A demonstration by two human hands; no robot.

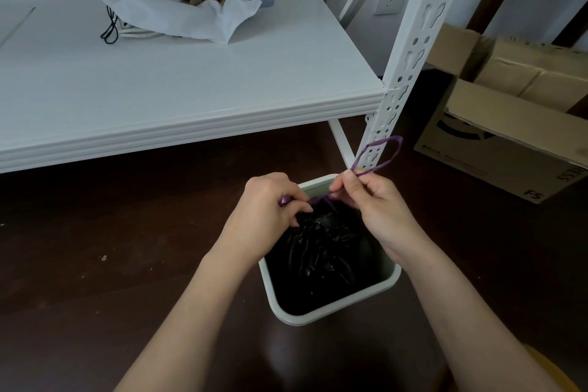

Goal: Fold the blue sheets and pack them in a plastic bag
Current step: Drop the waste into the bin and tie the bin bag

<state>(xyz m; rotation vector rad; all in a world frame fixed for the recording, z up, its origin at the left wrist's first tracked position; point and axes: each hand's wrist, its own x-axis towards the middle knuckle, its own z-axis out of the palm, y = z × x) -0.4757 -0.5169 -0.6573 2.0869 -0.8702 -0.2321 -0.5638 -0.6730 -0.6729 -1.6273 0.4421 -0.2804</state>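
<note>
Two purple drawstrings point(375, 156) of black bag point(321, 248) in bin point(334, 309) are pinched by left hand point(270, 204) and right hand point(369, 200).

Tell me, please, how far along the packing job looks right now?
Near the end. The black bag sits in the bin with its mouth gathered; its contents are hidden, and no blue sheets are visible. In hand: the left hand and right hand pinch the purple drawstring, seemingly tying it. Left: finishing the knot.

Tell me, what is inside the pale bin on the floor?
Inside the bin sits a black plastic bag, its purple drawstring pinched by both hands. The bag's contents are hidden.
</note>
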